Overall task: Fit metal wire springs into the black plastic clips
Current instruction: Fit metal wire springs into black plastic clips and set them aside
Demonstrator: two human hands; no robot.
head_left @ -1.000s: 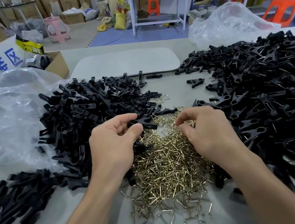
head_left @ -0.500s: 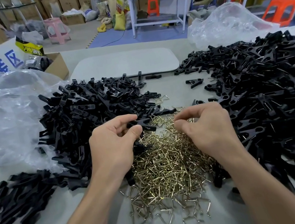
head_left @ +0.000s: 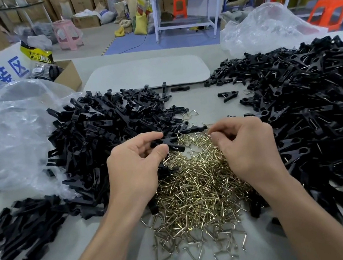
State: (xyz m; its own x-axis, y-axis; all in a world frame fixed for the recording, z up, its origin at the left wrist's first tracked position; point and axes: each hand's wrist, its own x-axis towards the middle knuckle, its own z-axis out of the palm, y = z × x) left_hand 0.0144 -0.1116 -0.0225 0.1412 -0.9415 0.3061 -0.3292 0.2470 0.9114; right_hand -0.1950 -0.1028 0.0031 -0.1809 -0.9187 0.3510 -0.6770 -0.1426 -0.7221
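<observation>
Pinching one bare clip (head_left: 173, 144), left hand (head_left: 136, 172); curled fingers (head_left: 223, 131) over springs (head_left: 200, 193), right hand (head_left: 246, 146), hold unclear. Left heap (head_left: 103, 137) unfitted.

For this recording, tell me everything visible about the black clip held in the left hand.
The black clip in the left hand is matte black plastic, with two flat arms spreading in a V towards the right. Thumb and fingertips pinch its left end, hiding it. It is held over the far part of the pile of brass-coloured wire springs. No spring shows in it.
</observation>
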